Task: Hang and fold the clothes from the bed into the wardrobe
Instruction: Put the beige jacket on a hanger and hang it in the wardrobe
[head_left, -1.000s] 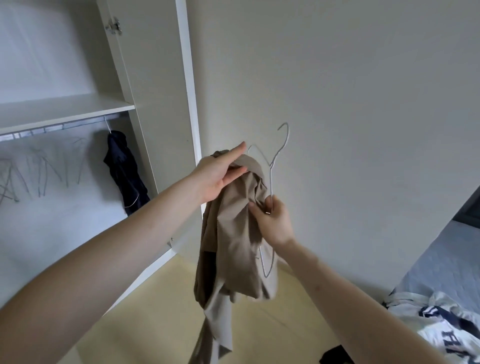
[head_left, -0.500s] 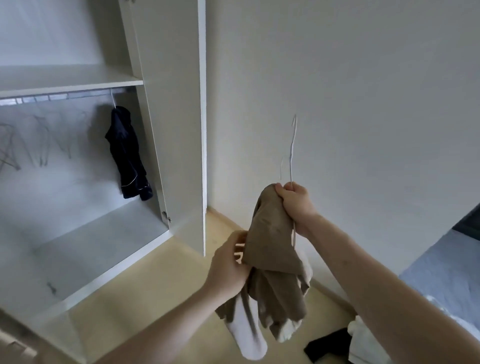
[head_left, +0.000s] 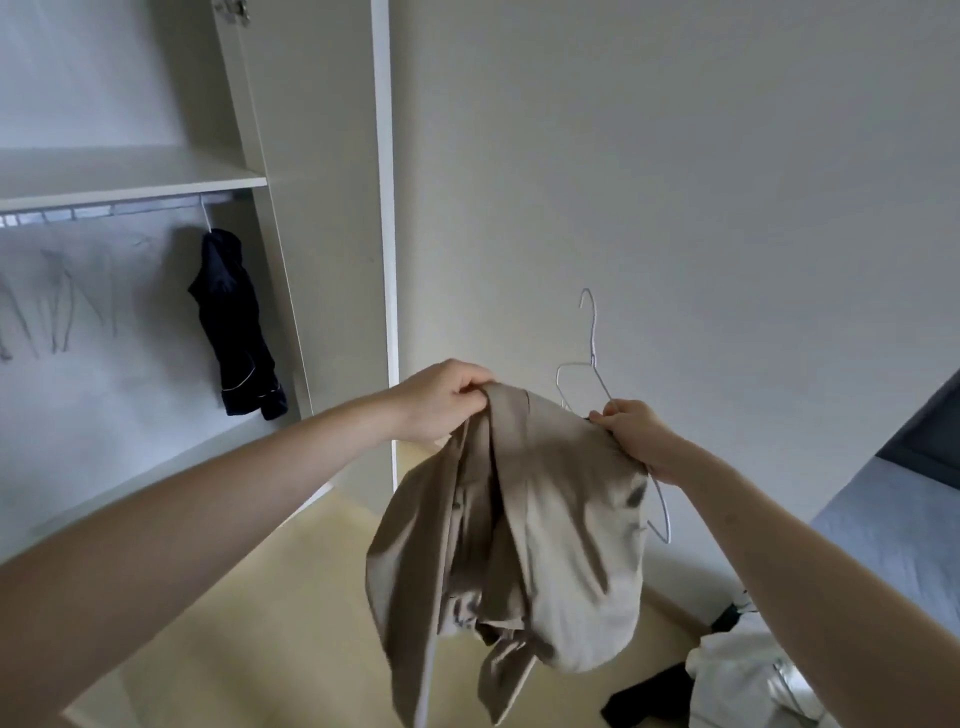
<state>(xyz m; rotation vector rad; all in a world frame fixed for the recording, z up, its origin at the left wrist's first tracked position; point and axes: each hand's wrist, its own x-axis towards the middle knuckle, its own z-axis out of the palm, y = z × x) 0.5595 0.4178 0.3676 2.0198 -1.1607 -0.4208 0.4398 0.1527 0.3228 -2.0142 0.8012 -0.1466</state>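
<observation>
A beige garment (head_left: 524, 525) hangs bunched in the air in front of me. My left hand (head_left: 441, 400) grips its upper left edge. My right hand (head_left: 636, 431) pinches the garment's right edge together with a thin white wire hanger (head_left: 589, 358), whose hook points upward. The hanger's lower end (head_left: 662, 514) sticks out below my right hand. To the left stands the open wardrobe (head_left: 130, 176), where a dark garment (head_left: 234, 327) hangs from the rail (head_left: 104, 210) under the shelf.
Several bare wire hangers (head_left: 57, 306) hang on the rail at the left. The wardrobe door (head_left: 332, 208) stands open between wardrobe and wall. White and dark clothes (head_left: 727, 670) lie at the lower right beside the blue-grey bed (head_left: 893, 514). The floor is pale yellow.
My left hand rose from the garment's lower part to its top left edge. The garment is spread wider between both hands, and the hanger has turned, showing its shoulder and hook.
</observation>
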